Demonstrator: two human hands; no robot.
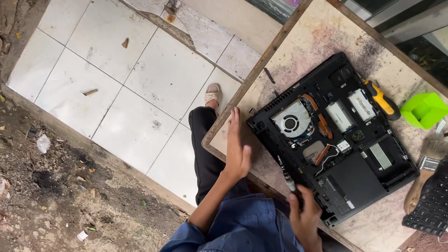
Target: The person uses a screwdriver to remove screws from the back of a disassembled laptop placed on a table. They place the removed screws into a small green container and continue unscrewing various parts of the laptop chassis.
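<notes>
An opened laptop [333, 140] is lying on a stained wooden table [317, 42] beside a white tiled floor [116, 74]; the left hand [238, 149] is resting flat and open on the table, and the right hand [305, 214] is gripping a screwdriver [285, 173].

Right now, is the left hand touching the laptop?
No, the left hand lies flat on the table, apart from the opened laptop.

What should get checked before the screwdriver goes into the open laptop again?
1. Laptop lies flat on the table: ok.
2. Inside parts uncovered, fan showing: ok.
3. Right hand grips the screwdriver: ok.
4. Tip seated on a screw: cannot tell.
5. Left hand steadying the laptop: not ok, it rests open beside it.
6. Brush clear of the laptop: ok.
</notes>
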